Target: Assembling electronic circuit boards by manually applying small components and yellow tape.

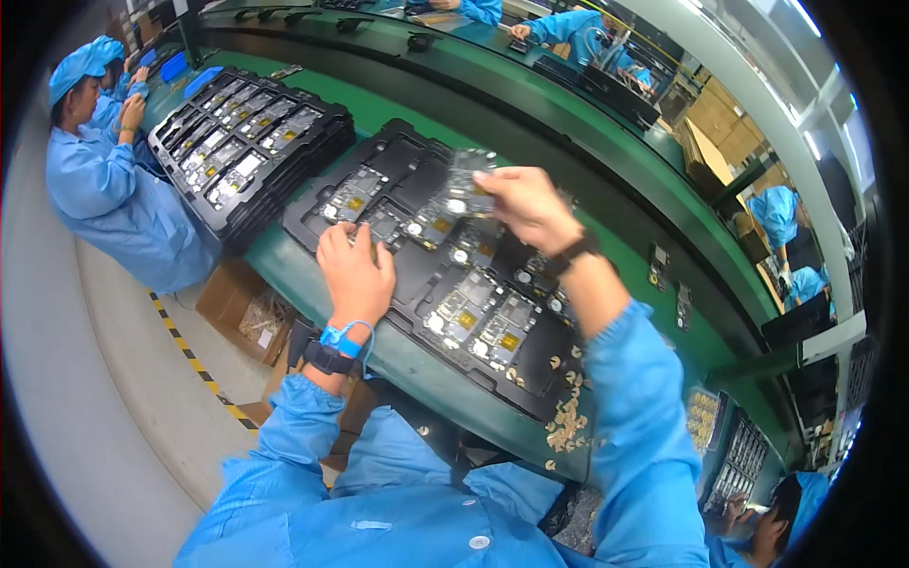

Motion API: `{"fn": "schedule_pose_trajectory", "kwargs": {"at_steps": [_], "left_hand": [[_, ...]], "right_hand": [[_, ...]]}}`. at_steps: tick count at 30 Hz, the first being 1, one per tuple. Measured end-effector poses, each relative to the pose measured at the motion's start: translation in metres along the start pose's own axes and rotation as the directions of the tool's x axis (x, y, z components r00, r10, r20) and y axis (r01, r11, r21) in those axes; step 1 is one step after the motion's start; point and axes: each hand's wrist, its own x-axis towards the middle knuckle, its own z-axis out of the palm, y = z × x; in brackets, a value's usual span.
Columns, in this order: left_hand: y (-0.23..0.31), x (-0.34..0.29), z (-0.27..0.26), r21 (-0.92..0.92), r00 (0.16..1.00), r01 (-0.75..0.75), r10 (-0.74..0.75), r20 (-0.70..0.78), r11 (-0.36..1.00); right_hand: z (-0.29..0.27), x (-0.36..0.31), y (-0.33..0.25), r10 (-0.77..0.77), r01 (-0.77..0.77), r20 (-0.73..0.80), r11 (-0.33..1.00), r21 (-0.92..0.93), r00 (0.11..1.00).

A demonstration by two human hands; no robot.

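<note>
Partly covered circuit board [468,173], blurred, in right fingers [503,182]

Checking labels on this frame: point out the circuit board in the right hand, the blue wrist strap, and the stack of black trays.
Held circuit board [464,178]: head view, middle of its face.
Blue wrist strap [341,342]: head view, on its band.
Stack of black trays [286,181]: head view, on its side wall.
</note>
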Motion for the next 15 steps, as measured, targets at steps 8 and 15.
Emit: {"fn": "schedule_pose_trajectory", "kwargs": {"at_steps": [8,15], "left_hand": [[0.003,-0.002,-0.003,-0.065,0.999,0.054,-0.054,0.007,0.996],[-0.001,0.000,0.007,-0.019,0.998,-0.032,0.033,0.046,0.999]], "right_hand": [[0.073,0.069,0.030,0.068,-0.107,-0.206,0.977,-0.186,0.976],[0.029,0.050,0.014,-0.416,0.161,-0.070,0.495,-0.854,0.907]]}}
